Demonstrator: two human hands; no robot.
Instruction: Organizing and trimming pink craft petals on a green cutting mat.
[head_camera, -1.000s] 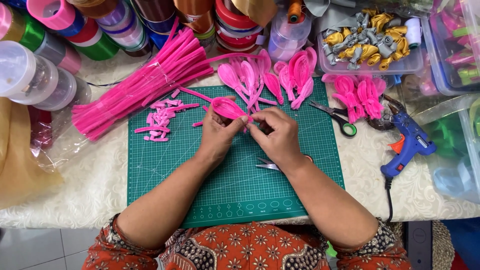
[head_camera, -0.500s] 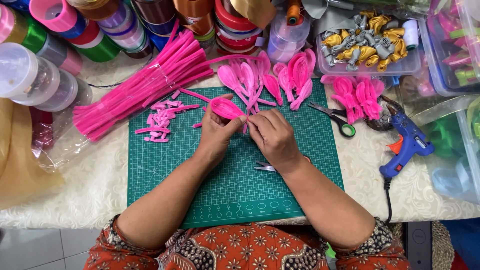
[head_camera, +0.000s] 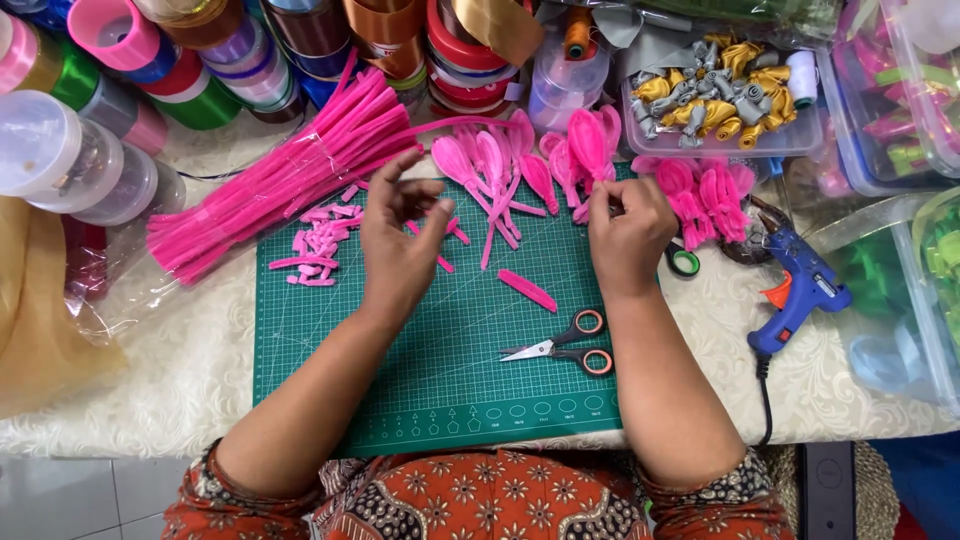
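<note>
Up by the mat's (head_camera: 400, 400) far edge, fuzzy pink petals (head_camera: 590, 150) fan out; the right hand (head_camera: 628, 235) curls against them, its grip hidden. Her left hand (head_camera: 398, 240) hovers loose-fingered, empty. Small scissors (head_camera: 565, 345) lie nearby.

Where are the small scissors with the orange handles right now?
In the head view, the orange-handled scissors lie on the green cutting mat, lower right, just inside the right forearm and below a loose pink ribbon piece.
</note>
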